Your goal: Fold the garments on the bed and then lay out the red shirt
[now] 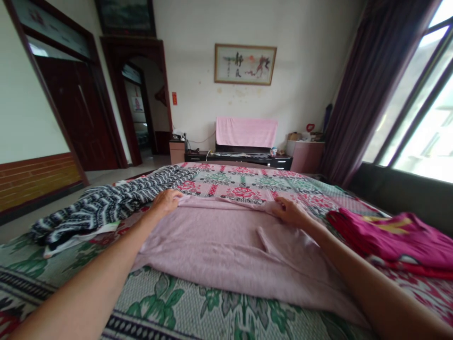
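A person's two bare arms reach across a bed covered in a floral bedspread, where a pale pink garment lies spread flat at the centre of the frame. The left hand rests on the garment's far left corner, fingers curled down over the fabric edge. The right hand pinches the far right edge of the same cloth between thumb and fingers. A black-and-white patterned garment lies crumpled at mid-left, just beside the left hand. A magenta garment sits at the right edge. A pink towel hangs at the back wall under a framed picture
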Demonstrator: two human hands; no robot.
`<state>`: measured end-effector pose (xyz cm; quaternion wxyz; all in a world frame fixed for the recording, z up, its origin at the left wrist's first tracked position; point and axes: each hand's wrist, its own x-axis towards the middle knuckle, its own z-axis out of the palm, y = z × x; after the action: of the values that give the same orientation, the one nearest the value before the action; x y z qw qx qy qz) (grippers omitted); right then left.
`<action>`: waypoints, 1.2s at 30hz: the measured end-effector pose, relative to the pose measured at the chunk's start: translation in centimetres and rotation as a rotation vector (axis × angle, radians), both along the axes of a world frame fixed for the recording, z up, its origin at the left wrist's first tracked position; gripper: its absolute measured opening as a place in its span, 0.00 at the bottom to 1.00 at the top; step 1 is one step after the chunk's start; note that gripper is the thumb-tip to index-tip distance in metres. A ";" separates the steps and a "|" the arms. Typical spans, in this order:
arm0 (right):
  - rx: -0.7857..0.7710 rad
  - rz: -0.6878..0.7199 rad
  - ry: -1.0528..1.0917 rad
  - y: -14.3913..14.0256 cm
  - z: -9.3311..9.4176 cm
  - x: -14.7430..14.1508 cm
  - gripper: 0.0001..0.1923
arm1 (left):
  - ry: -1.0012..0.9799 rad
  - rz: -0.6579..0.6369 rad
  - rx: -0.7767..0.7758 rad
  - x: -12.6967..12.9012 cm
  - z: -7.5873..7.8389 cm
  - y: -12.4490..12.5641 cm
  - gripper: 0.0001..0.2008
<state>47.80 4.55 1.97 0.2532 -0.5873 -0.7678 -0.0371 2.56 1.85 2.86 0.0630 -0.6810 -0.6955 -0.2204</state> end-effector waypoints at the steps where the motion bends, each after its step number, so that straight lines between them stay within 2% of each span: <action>1: -0.018 0.007 -0.018 -0.1 -0.2 0.1 0.20 | -0.041 -0.014 -0.009 -0.1 -0.2 0.2 0.22; 5: 0.028 -0.018 0.046 0.0 -0.1 0.4 0.15 | -0.305 -0.079 -0.052 -0.7 -0.5 0.8 0.22; 9: 0.130 0.047 0.157 0.6 1.3 0.8 0.15 | -0.719 -0.113 -0.002 -0.7 -0.1 0.7 0.19; 12: 0.084 0.132 0.199 0.4 2.9 1.1 0.18 | -1.032 -0.166 0.013 -0.5 0.5 0.1 0.21; 14: 0.000 0.192 0.221 -0.2 4.0 1.3 0.18 | -1.109 -0.218 -0.002 -0.6 1.0 -0.3 0.27; 16: -0.158 0.258 0.198 -1.1 4.9 1.5 0.17 | -1.044 -0.252 -0.026 -1.0 1.4 -0.8 0.32; 18: -0.382 0.307 0.116 -2.1 5.7 1.7 0.13 | -0.870 -0.239 -0.092 -1.6 1.7 -1.2 0.34; 21: -0.642 0.361 0.002 -3.2 6.4 2.0 0.05 | -0.580 -0.212 -0.289 -2.5 2.3 -1.6 0.29; 23: -0.699 0.394 -0.028 -3.6 6.6 2.2 0.06 | -0.446 -0.240 -0.412 -2.8 2.6 -1.8 0.24; 27: -0.676 0.363 -0.057 -3.5 6.8 2.4 0.08 | -0.297 -0.315 -0.462 -3.0 3.3 -2.0 0.17; 29: -0.598 0.345 -0.038 -3.2 6.7 2.2 0.09 | -0.277 -0.330 -0.450 -3.1 3.7 -2.2 0.17; 33: -0.375 0.362 0.010 -2.8 6.1 1.1 0.18 | -0.314 -0.350 -0.526 -3.0 4.5 -3.1 0.15; 36: -0.326 0.382 0.011 -2.8 5.4 -0.1 0.18 | -0.310 -0.244 -0.451 -2.3 4.9 -3.4 0.14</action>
<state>47.68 1.73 7.37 0.1617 -0.4647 -0.8594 0.1390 0.21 -1.60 7.79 -0.2237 -0.7145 -0.6414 -0.1676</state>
